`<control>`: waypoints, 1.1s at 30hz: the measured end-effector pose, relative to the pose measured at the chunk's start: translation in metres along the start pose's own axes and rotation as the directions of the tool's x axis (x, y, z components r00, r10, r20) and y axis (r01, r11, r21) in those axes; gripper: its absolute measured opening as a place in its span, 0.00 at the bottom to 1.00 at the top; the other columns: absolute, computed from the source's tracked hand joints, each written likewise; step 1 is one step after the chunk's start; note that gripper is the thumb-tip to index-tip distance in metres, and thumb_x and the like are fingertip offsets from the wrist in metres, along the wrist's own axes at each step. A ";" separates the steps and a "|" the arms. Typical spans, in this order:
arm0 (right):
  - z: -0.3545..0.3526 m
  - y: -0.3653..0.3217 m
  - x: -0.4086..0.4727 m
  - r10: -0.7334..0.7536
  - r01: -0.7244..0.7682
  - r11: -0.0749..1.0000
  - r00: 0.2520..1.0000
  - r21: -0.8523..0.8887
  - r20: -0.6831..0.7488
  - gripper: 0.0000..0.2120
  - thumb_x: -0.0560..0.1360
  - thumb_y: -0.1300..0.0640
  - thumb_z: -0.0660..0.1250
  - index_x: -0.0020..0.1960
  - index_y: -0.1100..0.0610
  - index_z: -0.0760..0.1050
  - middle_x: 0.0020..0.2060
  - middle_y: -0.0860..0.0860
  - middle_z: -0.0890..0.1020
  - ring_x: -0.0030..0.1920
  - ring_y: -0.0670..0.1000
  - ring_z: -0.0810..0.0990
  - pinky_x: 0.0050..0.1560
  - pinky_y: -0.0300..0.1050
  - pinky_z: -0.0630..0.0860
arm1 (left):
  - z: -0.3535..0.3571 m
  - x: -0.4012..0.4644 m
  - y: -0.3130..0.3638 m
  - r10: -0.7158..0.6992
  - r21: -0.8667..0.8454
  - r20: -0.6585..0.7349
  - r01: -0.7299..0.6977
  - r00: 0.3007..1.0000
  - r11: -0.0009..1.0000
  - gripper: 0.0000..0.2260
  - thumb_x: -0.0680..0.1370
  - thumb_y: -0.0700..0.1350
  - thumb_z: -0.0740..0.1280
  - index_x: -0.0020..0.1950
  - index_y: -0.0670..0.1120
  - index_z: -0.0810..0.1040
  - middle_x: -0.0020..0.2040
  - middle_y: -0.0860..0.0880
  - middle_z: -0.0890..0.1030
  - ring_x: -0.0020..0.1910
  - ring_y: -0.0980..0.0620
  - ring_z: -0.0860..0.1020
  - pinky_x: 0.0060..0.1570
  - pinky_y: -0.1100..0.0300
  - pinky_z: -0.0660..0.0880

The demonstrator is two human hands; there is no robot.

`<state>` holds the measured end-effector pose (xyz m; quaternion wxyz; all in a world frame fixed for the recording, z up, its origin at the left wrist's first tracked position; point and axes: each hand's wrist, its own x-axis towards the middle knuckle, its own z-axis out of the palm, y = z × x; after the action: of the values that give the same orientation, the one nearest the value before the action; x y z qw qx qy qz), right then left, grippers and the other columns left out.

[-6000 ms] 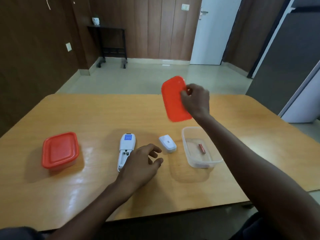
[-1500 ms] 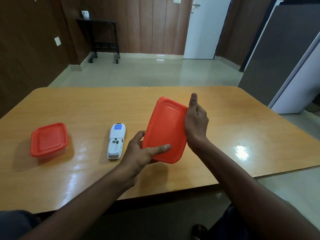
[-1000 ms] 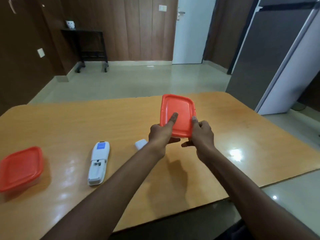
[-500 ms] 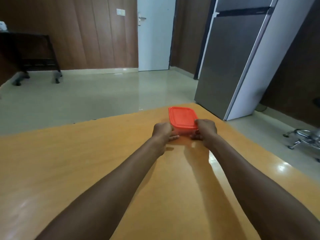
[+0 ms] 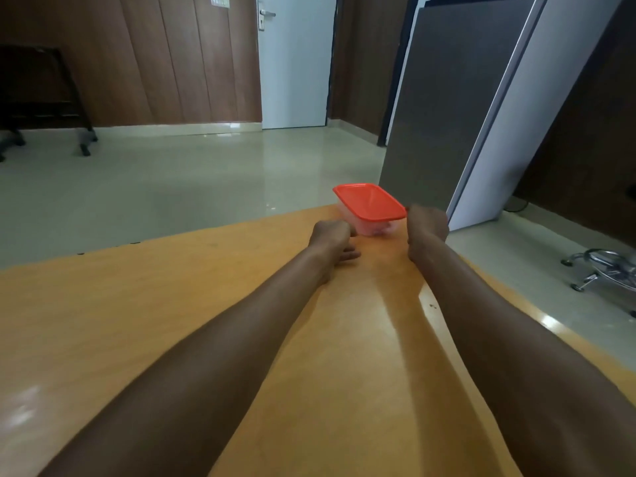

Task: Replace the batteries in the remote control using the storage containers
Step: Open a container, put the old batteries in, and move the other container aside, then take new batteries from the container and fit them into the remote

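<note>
A clear storage container with a red lid (image 5: 368, 201) stands at the far right corner of the wooden table (image 5: 172, 321), lid on. My right hand (image 5: 427, 222) is curled against its near right corner, with the thumb at the lid's rim. Just short of the container's near left corner, my left hand (image 5: 333, 238) rests on the table with loosely bent fingers and holds nothing. Both arms are stretched far forward. The remote control, its cover and the other container are out of view.
The table's right edge runs close beside my right arm. Beyond the corner stands a grey refrigerator (image 5: 457, 98). A chair base (image 5: 605, 270) sits on the floor at the right, and a dark stand (image 5: 41, 98) at the far left.
The container has slid further toward the table's far right corner. My left hand has come off its side and now rests on the table. My view has swung right.
</note>
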<state>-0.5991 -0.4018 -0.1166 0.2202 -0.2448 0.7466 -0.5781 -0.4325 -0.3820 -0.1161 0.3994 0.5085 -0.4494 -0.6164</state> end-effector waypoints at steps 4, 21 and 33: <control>-0.021 0.000 -0.062 -0.044 0.022 0.991 0.985 0.128 0.168 0.07 0.73 0.53 0.69 0.45 0.57 0.79 0.38 0.55 0.78 0.32 0.52 0.73 0.29 0.45 0.70 | -0.030 -0.057 0.004 0.086 0.026 -0.044 -0.085 0.995 0.996 0.09 0.78 0.38 0.64 0.54 0.45 0.81 0.54 0.42 0.83 0.47 0.45 0.83 0.49 0.47 0.85; -0.084 -0.019 -0.517 -0.245 0.244 0.959 0.449 0.147 0.859 0.10 0.77 0.50 0.71 0.49 0.58 0.79 0.42 0.52 0.81 0.38 0.50 0.78 0.30 0.45 0.73 | -0.299 -0.465 -0.035 0.187 0.114 -0.431 -0.153 0.883 0.982 0.07 0.78 0.39 0.68 0.53 0.45 0.84 0.51 0.41 0.86 0.45 0.45 0.84 0.47 0.49 0.83; -0.024 0.031 -0.716 -0.364 0.612 0.767 0.169 0.192 0.916 0.11 0.76 0.51 0.71 0.56 0.53 0.81 0.49 0.49 0.83 0.47 0.48 0.80 0.48 0.45 0.75 | -0.435 -0.610 -0.098 0.186 0.219 -0.903 0.042 0.388 0.975 0.08 0.77 0.42 0.66 0.54 0.50 0.80 0.52 0.47 0.82 0.49 0.45 0.80 0.35 0.59 0.72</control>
<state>-0.0562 0.0672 -0.1081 0.3696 -0.7729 0.4273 -0.2888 0.0927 0.1601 -0.0815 0.5523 0.7819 -0.2371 -0.1655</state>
